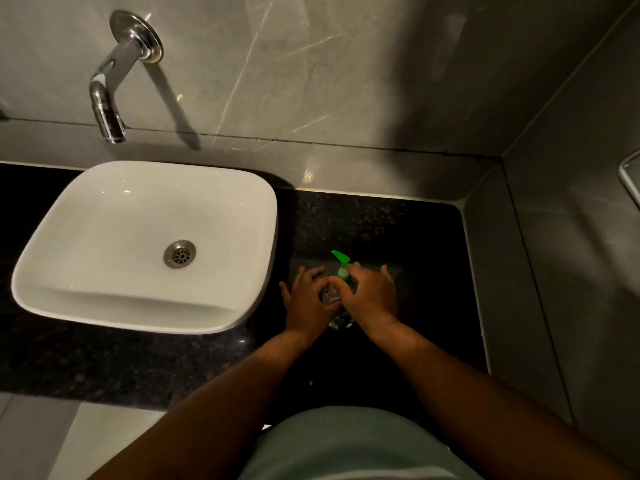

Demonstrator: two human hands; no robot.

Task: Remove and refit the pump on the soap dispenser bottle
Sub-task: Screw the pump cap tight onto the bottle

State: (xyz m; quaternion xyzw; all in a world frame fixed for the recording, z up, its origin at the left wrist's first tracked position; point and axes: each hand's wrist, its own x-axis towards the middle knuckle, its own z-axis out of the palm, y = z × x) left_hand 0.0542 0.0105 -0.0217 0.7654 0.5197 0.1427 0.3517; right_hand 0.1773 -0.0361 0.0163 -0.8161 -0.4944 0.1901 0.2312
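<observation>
I see the green pump (341, 260) seated on the soap bottle (330, 295), at 3 o'clock from the basin (145, 244). My left hand (309, 299) wraps the body; my right hand (372, 296) pinches the collar. Whether it's loosening or refitting, I can't tell.

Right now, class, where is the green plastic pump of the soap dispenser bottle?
In the head view, the green plastic pump sticks up between the left hand and right hand, on the black granite counter right of the white square basin.

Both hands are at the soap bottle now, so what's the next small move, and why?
Probably twist the collar under the green pump with the right hand, while the left hand steadies the bottle: the pump looks seated on the neck, with the right fingers already there.
</observation>
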